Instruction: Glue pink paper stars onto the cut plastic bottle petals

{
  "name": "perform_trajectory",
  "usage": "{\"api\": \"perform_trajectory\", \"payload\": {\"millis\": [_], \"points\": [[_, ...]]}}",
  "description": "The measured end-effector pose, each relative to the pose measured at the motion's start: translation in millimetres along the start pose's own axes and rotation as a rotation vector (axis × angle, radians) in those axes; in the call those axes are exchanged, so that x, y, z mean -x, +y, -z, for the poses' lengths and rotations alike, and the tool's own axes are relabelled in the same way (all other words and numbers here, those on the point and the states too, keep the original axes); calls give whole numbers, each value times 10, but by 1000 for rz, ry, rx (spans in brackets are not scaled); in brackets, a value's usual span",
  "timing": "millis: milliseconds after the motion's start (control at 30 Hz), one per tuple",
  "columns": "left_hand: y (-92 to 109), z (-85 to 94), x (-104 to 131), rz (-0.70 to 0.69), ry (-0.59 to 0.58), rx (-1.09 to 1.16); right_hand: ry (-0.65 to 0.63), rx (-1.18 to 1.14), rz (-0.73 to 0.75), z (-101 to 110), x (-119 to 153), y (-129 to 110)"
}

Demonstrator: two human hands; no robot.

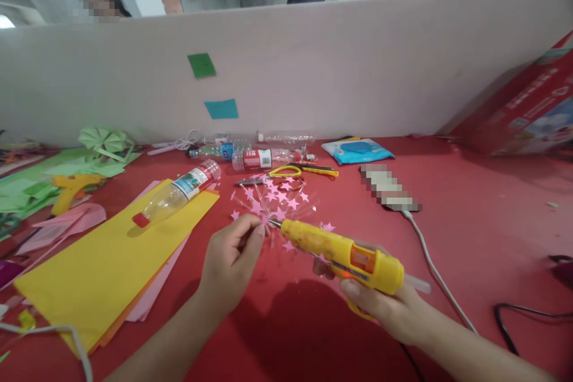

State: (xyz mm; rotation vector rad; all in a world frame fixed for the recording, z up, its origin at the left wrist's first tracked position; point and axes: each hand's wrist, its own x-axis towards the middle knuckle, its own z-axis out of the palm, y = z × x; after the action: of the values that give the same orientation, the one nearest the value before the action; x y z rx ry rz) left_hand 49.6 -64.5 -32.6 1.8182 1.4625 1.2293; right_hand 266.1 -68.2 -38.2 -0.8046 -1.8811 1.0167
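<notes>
My right hand is wrapped round a yellow glue gun, its metal nozzle pointing left and a clear glue stick poking out of the back. Thumb and forefinger of my left hand pinch a small pink paper star right at the nozzle tip. Whether the tip touches the star I cannot tell. Just behind lies a spray of clear thin strips with several pink stars on it. A loose-looking pink star shows beside the gun's barrel.
Scissors with yellow handles, a cutter knife and plastic bottles lie behind the stars. Yellow paper sheets and a bottle are left. A wipes pack and cabled phone are right. A white partition stands behind.
</notes>
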Motion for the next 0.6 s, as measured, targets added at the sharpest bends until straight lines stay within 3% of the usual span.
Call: {"api": "perform_trajectory", "payload": {"millis": [600], "points": [[18,-29,11,14,-23,48,-11,187,106,-46,-17,9]]}}
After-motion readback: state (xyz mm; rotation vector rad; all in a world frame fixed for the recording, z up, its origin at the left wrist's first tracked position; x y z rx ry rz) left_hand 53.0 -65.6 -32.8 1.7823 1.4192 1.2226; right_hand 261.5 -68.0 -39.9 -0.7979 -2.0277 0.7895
